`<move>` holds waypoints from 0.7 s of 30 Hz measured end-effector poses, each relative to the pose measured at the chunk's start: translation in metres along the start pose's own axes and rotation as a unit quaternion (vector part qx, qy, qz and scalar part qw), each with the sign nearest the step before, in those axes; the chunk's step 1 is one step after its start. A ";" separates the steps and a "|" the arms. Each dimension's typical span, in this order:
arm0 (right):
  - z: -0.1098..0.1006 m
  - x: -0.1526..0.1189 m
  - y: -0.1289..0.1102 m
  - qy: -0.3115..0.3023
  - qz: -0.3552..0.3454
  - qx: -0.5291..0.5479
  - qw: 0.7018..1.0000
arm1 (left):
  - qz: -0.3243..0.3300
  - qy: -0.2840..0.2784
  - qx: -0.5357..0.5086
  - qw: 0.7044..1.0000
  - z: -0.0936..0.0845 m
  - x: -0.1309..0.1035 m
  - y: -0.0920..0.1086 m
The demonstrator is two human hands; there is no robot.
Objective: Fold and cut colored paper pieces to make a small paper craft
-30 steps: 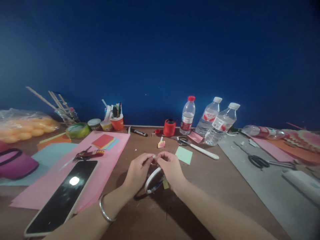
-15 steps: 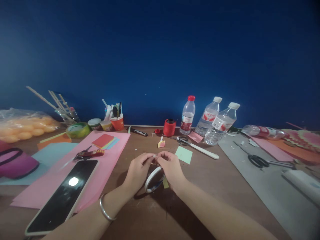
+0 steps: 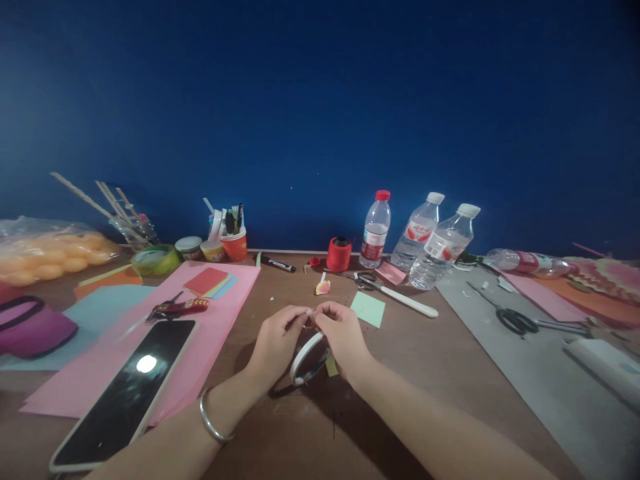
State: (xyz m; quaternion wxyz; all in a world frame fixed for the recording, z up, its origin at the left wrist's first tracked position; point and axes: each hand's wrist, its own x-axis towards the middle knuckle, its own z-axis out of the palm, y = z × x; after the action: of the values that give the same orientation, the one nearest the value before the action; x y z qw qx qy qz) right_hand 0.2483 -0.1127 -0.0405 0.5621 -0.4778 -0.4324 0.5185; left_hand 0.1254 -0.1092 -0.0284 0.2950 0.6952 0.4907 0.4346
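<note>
My left hand (image 3: 276,341) and my right hand (image 3: 344,337) meet fingertip to fingertip at the middle of the table. Both are closed in a pinch on a small whitish piece (image 3: 309,313), too small to name. A white ring-shaped roll (image 3: 301,360) hangs or stands on edge between the palms, just below the fingertips; what supports it is hidden. Under my right hand a yellow-green paper scrap (image 3: 331,366) shows. A green paper square (image 3: 368,309) lies beyond my right hand, and a small yellow and pink paper piece (image 3: 323,287) lies beyond the fingertips.
A phone (image 3: 125,393) rests on pink paper (image 3: 227,307) at left. Behind my hands are a cutter (image 3: 276,263), red thread spool (image 3: 339,255), white-handled scissors (image 3: 407,301) and a red-capped bottle (image 3: 375,230). Black scissors (image 3: 517,322) lie on a grey sheet (image 3: 480,333) at right.
</note>
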 end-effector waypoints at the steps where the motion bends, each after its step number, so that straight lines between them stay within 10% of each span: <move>1: 0.000 0.000 -0.001 -0.001 0.001 -0.002 1.000 | 0.000 -0.006 -0.010 1.000 -0.001 0.000 0.000; 21: 0.000 -0.001 -0.004 -0.002 0.011 -0.013 1.000 | -0.003 -0.004 -0.010 1.000 0.001 0.001 -0.002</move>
State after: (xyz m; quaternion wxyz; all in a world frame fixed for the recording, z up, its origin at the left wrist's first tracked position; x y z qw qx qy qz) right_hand 0.2487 -0.1132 -0.0370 0.5497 -0.4886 -0.4348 0.5197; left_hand 0.1250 -0.1073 -0.0303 0.3059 0.6923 0.4872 0.4357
